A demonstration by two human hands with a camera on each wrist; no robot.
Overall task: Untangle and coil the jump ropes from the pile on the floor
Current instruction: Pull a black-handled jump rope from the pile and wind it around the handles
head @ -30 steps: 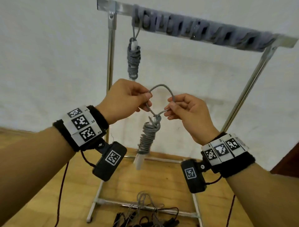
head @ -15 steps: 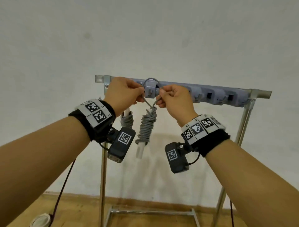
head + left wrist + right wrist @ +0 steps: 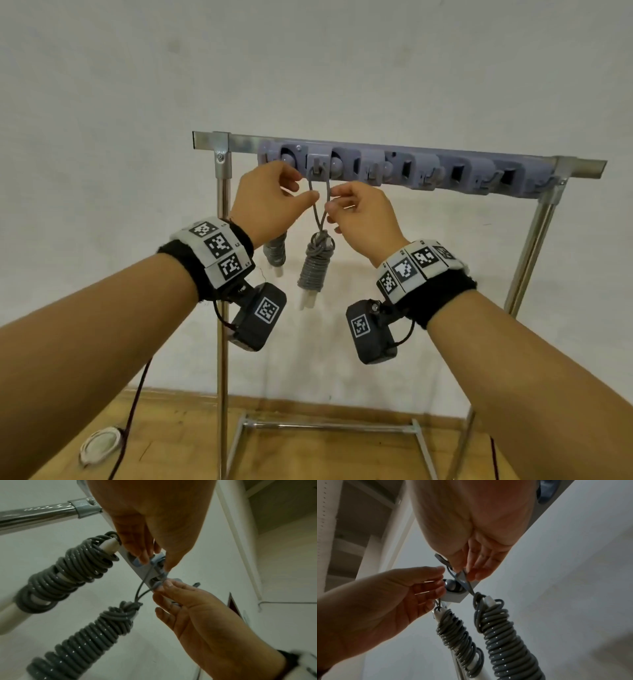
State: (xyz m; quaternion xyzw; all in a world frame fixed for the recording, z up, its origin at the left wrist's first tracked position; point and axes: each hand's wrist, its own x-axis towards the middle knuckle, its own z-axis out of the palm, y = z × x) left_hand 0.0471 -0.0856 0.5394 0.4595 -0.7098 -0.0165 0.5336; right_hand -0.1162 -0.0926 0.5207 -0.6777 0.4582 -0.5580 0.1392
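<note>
A grey jump rope (image 3: 313, 270), coiled tight round its white handles, hangs by its loop from a hook (image 3: 317, 166) on the grey hook rail (image 3: 428, 168). My right hand (image 3: 330, 205) pinches the loop's right strand between thumb and forefinger, seen close in the right wrist view (image 3: 464, 574). My left hand (image 3: 305, 188) is at the loop's left strand with thumb and fingers apart, gripping nothing. The bundle also shows in the left wrist view (image 3: 82, 642). A second coiled grey rope (image 3: 275, 251) hangs on the hook to the left, partly behind my left hand.
The rail tops a metal rack (image 3: 222, 308) standing against a white wall, with its base bars on the wood floor. Several free hooks run along the rail to the right. A small white round thing (image 3: 99, 445) lies on the floor at lower left.
Both hands lifted the coiled rope from chest height up to the rail and the loop now sits over a hook. My left fingers have loosened off the strand.
</note>
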